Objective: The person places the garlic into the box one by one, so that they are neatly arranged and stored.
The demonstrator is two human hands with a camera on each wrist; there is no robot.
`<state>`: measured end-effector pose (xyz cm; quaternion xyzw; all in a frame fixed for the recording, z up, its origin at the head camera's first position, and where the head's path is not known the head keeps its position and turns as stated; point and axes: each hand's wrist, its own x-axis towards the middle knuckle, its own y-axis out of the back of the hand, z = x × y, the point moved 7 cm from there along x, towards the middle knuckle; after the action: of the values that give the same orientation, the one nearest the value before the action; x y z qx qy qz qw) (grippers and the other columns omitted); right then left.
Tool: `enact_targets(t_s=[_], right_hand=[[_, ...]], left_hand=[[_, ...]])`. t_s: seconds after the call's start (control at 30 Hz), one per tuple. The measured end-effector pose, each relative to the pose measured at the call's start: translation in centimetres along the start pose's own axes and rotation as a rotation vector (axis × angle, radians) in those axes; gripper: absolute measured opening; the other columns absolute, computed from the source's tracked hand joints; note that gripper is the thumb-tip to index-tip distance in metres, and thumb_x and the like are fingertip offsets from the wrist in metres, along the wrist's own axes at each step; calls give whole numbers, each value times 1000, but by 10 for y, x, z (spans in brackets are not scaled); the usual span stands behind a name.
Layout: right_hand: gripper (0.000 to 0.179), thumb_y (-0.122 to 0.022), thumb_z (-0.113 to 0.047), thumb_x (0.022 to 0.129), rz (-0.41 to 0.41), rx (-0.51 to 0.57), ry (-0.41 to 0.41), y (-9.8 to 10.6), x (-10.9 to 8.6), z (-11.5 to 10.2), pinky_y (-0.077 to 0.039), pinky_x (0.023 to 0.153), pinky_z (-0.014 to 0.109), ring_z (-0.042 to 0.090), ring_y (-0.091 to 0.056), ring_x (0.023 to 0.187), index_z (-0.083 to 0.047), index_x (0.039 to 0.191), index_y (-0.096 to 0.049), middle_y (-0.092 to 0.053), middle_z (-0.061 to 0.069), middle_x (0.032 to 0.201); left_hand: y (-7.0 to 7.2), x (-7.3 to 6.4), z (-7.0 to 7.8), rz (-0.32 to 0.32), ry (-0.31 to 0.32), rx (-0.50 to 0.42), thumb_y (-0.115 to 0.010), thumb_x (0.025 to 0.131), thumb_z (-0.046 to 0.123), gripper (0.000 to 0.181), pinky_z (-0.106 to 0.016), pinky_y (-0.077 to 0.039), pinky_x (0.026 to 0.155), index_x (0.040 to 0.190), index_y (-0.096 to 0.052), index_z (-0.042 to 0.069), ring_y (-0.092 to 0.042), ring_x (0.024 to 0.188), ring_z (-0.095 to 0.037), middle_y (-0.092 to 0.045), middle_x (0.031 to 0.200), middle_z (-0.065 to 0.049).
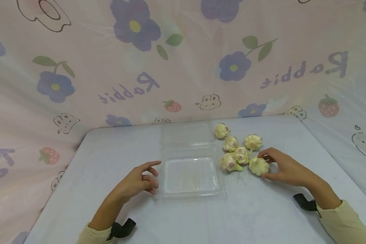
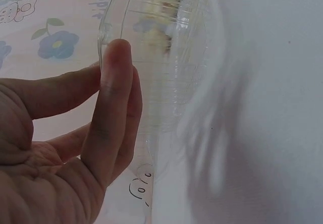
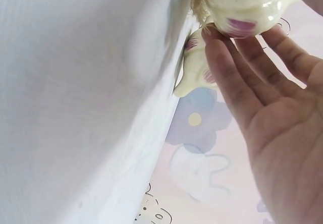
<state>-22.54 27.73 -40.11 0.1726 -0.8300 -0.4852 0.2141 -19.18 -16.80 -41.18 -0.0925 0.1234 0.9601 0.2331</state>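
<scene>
My right hand holds a garlic bulb between thumb and fingers, at the near right of a group of bulbs. In the right wrist view the fingers lie against this purple-streaked bulb, and a second bulb shows behind them. A clear plastic box stands in the middle of the table with its lid folded back. Beside the box's left edge is my left hand, fingers loosely bent and holding nothing. The left wrist view has its fingertips close against the clear rim; contact is hard to tell.
Several other garlic bulbs lie right of the box, some touching each other. The white-covered table meets a printed curtain at the back and sides. Each wrist wears a black device.
</scene>
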Motion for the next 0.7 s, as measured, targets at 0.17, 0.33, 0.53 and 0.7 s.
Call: enact_targets(t_s=[0.17, 0.33, 0.53, 0.7], right_hand=[[61, -89, -18, 74, 31, 10, 49, 3, 0, -2, -57, 84, 20, -3, -59, 102, -15, 124, -55, -58, -3, 119], [61, -88, -21, 76, 47, 2, 57, 7, 0, -3, -54, 85, 14, -6, -56, 104, -17, 127, -55, -59, -2, 121], [62, -87, -22, 77, 58, -15, 35, 15, -2, -3, -51, 87, 10, -11, -53, 106, -18, 130, -54, -57, -5, 124], [63, -87, -20, 76, 84, -19, 30, 24, -2, -8, -47, 87, 4, -16, -49, 107, -18, 130, -54, -56, -6, 125]], left_hand=[[1, 0, 1, 14, -6, 2, -64, 90, -5, 68, -34, -64, 72, 151, -35, 1, -67, 82, -22, -45, 119, -27], [1, 2, 1, 32, -17, -2, -66, 90, -3, 65, -33, -64, 70, 149, -39, -1, -67, 78, -20, -46, 119, -26], [1, 1, -3, 35, -10, -24, -65, 90, -4, 66, -32, -63, 71, 150, -37, -1, -66, 78, -18, -46, 121, -26], [0, -1, -5, 35, -4, -58, -67, 88, -4, 69, -32, -63, 72, 151, -36, -2, -66, 79, -20, -45, 120, -24]])
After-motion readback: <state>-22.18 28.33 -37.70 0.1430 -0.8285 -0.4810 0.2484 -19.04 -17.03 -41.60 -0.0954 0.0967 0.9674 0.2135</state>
